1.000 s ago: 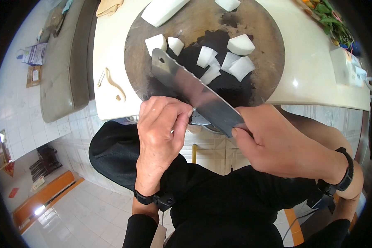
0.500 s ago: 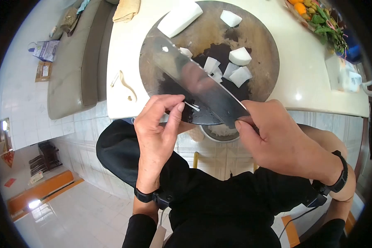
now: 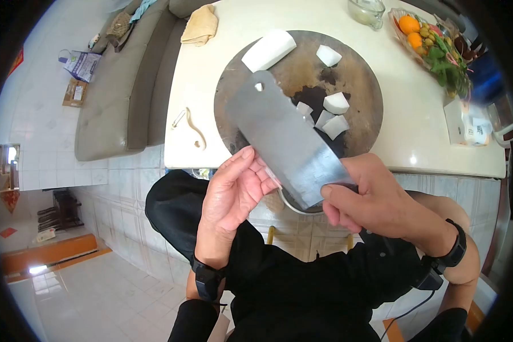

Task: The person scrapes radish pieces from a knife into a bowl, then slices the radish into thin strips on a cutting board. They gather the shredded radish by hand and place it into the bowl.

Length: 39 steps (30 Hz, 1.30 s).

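My right hand (image 3: 376,206) grips the handle of a wide steel cleaver (image 3: 285,139), held flat side up over the near edge of the counter. My left hand (image 3: 233,191) is open, its fingertips against the blade's near edge. Behind the blade lies a round dark wooden chopping board (image 3: 356,102) with white radish chunks (image 3: 336,104) and a long uncut radish piece (image 3: 268,50). A metal bowl (image 3: 296,204) shows partly under the blade, below the counter edge.
The white counter (image 3: 416,137) carries a plate of oranges and greens (image 3: 433,43) at back right, a folded cloth (image 3: 199,25) at back left, a glass dish (image 3: 367,10) and strips of peel (image 3: 191,126). A grey bench (image 3: 125,85) stands left.
The cleaver has turned flat side up and moved nearer me. My left hand has opened from a pinch at the blade to spread fingers along its edge. The view has tilted, showing more counter.
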Available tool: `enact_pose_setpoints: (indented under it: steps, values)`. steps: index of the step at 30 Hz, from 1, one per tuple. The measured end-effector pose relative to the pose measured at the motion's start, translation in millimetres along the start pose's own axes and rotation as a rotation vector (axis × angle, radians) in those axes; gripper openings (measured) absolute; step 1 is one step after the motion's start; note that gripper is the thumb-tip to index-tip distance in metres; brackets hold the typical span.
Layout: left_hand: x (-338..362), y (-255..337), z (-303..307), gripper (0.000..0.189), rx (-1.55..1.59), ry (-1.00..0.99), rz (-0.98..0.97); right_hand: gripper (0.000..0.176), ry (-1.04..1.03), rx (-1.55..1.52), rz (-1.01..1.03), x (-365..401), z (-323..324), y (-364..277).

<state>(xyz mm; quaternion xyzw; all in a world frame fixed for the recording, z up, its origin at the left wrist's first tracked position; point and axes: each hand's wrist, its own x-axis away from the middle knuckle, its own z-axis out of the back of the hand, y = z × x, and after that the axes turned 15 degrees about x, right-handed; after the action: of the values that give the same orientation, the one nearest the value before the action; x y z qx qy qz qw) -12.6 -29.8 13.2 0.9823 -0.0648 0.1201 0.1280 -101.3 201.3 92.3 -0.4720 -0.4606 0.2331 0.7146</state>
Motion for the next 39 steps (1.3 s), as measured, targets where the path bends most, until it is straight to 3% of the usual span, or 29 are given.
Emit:
enact_pose_setpoints:
  steps: [5, 7, 9, 11, 14, 17, 24, 27, 30, 39]
  values:
    - [-0.1, 1.5, -14.9, 0.031, -0.351, 0.077, -0.139, 0.022, 0.061, -0.004, 0.014, 3.0, 4.1, 2.3]
    - [-2.5, -5.2, -24.3, 0.031, -0.789, 0.182, -0.331, 0.023, 0.108, -0.01, 0.038, 3.1, 3.6, 4.1]
    - [-5.8, -7.8, -25.4, 0.031, -0.91, 0.175, -0.369, 0.02, 0.124, 0.0, 0.036, 3.5, 3.8, 4.3]
    - [-8.5, -9.7, -26.0, 0.032, -1.325, 0.185, -0.473, 0.017, 0.14, 0.009, 0.035, 4.2, 5.0, 4.1]
    - [-17.9, -9.1, -20.8, 0.035, -1.47, 0.141, -0.572, 0.024, 0.236, 0.09, 0.09, 5.9, 8.1, 5.1]
    - [-23.3, -8.9, -19.2, 0.035, -1.512, 0.071, -0.666, 0.014, 0.272, 0.103, 0.115, 9.4, 13.4, 5.5]
    - [-31.0, -6.1, -29.6, 0.029, -1.522, 0.026, -0.664, 0.011, 0.357, 0.046, 0.099, 22.4, 24.0, -2.0]
    - [-33.7, -6.1, -32.7, 0.024, -1.624, 0.026, -0.674, 0.011, 0.398, 0.076, 0.108, 26.4, 26.6, 1.1]
    - [-43.9, -13.2, -34.8, 0.021, -1.874, -0.184, -0.789, 0.012, 0.416, 0.123, 0.114, 28.1, 28.2, 7.6]
    - [-58.4, -27.0, -33.1, 0.017, -2.127, -0.235, -0.824, 0.008, 0.418, 0.186, 0.112, 32.9, 24.6, 10.7]
